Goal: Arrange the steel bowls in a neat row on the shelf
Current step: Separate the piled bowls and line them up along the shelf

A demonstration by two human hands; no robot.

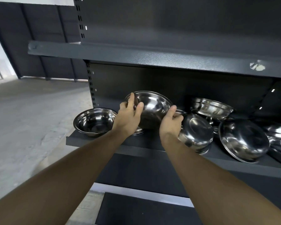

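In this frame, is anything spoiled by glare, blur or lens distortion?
Head view: wide-angle bend curves the upper shelf edge; bright glare patches on the held bowl and the tipped bowls at right; the shelf recess is dark; the hands look reasonably sharp.

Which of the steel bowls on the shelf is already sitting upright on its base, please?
The leftmost bowl, alone at the shelf's left end, mouth up. The held bowl is tilted between both hands, and those to its right lie tipped in a jumble.
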